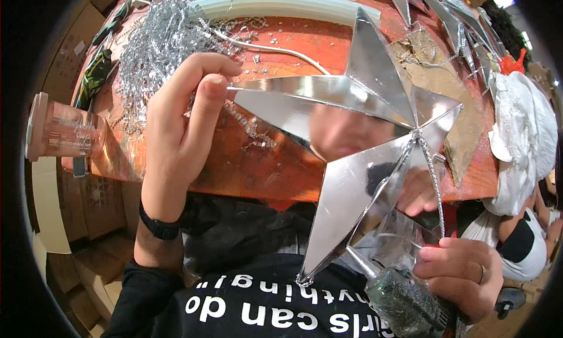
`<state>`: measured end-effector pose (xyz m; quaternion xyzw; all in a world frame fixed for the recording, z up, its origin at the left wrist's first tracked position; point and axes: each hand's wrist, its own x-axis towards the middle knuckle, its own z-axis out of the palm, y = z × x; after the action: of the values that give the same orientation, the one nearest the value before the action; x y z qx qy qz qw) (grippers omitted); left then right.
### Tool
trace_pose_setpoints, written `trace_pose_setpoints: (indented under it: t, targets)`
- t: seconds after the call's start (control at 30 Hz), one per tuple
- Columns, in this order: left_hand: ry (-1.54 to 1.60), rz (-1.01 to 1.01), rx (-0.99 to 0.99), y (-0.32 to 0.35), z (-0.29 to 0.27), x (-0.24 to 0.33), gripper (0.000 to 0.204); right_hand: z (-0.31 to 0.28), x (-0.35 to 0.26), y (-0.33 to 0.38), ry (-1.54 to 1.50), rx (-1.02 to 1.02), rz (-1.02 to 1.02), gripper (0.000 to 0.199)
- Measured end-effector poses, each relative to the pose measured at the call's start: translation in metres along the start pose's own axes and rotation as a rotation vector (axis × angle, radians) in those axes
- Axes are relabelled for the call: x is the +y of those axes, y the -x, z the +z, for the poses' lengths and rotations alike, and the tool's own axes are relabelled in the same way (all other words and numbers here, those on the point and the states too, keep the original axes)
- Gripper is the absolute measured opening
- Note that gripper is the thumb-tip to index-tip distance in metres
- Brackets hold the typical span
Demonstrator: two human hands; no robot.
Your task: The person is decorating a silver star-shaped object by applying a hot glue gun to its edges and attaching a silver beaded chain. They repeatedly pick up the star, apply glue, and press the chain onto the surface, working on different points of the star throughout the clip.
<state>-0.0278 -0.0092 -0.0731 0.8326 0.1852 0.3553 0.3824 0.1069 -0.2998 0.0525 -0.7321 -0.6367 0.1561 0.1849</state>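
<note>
Left hand (182, 121) pinches a tip of the mirrored star (352, 156); right hand (463, 273) grips a glittery tool (404, 303)

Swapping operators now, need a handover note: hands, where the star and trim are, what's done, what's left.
Left hand: pinches one tip of the mirrored star, held above the orange table.
Right hand: grips a glittery spool and the end of a silver tinsel strand.
Done: strand lies along one ridge to the star's centre.
Left: other ridges bare. Loose tinsel pile at table's far left.
</note>
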Motion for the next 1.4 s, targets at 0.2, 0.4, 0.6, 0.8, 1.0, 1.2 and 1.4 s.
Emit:
trace_pose_setpoints:
  t: [0.2,0.4,0.6,0.8,1.0,1.2,1.4]
  targets:
    - [-0.009,0.026,-0.011,0.0,-0.002,-0.003,0.034,0.011,-0.004,-0.003,0.031,0.041,0.026,0.013]
    - [-0.006,0.03,-0.014,0.0,0.0,-0.003,0.031,0.016,0.002,-0.002,0.021,0.037,-0.064,0.012]
    - [0.029,0.012,-0.001,0.001,0.0,-0.005,0.032,0.024,0.0,-0.001,0.006,0.094,-0.083,0.011]
    - [0.062,0.024,0.014,0.002,0.0,-0.009,0.032,0.03,-0.008,0.0,-0.011,0.092,-0.044,0.015]
    - [0.064,0.104,0.067,-0.001,-0.001,-0.009,0.03,0.026,0.0,0.005,-0.079,0.023,-0.181,0.02]
    - [-0.07,0.433,0.344,0.009,-0.022,0.003,0.048,0.007,0.053,0.077,-0.225,0.381,0.125,0.053]
    - [-0.11,0.549,0.256,0.047,-0.036,0.001,0.067,0.008,0.167,0.071,0.355,0.747,0.449,0.068]
